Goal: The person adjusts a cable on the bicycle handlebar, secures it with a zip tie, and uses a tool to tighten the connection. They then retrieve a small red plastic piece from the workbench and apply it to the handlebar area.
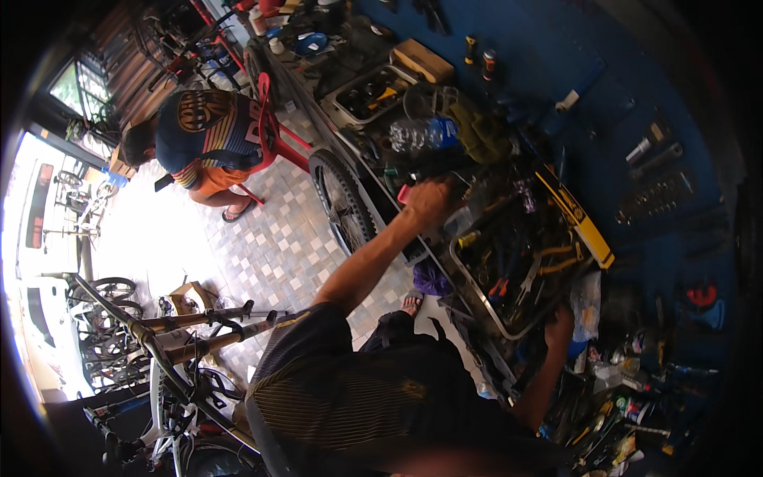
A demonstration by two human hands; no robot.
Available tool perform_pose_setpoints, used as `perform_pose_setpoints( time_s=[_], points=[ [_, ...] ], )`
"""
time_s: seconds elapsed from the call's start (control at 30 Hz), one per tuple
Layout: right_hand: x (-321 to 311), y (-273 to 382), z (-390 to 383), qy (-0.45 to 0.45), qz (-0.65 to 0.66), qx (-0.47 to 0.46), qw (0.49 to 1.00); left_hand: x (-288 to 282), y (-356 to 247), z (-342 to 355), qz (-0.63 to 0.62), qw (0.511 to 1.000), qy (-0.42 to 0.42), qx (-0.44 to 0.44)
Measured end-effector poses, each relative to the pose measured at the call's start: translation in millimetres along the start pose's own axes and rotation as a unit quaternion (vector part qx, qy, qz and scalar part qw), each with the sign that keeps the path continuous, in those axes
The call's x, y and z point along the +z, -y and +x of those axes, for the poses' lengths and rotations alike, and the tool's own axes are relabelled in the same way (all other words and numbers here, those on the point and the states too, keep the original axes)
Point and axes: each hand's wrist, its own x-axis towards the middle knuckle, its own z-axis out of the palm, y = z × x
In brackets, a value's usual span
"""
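My left hand [433, 200] is over the cluttered workbench, back of the hand up and fingers curled in; what they close on is hidden in shadow. A pink item [404, 194] shows beside its knuckles. Close by lie a clear plastic bottle [417, 135] and an olive-green cloth [483, 131]. My right hand [559, 324] is at the corner of a metal tray [470, 296], its fingers too dark to read. Pliers with orange handles [499, 286], yellow-handled pliers [560, 262] and other tools fill this tray. A long yellow box [584, 226] lies along its far side.
A second tray [362, 111] holds parts, with a cardboard box [423, 61] behind it. Tools hang on the blue wall [588, 103]. A bicycle wheel [340, 199] stands against the bench. Another person [211, 135] sits on a red chair [274, 131]. Bicycle frames [163, 362] stand at left.
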Motion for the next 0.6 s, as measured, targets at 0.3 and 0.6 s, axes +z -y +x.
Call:
perform_pose_setpoints(
  time_s=[0.3,0.6],
  points=[
    [-24.9,16.8,8.2,-0.015,-0.066,0.053,0.996,52.8,35.5,16.1,-0.086,0.996,-0.001,-0.004],
    [-56.3,35.8,-20.1,-0.115,-0.028,0.001,0.993,22.4,14.8,-29.7,-0.168,0.985,0.028,-0.031]
  ],
)
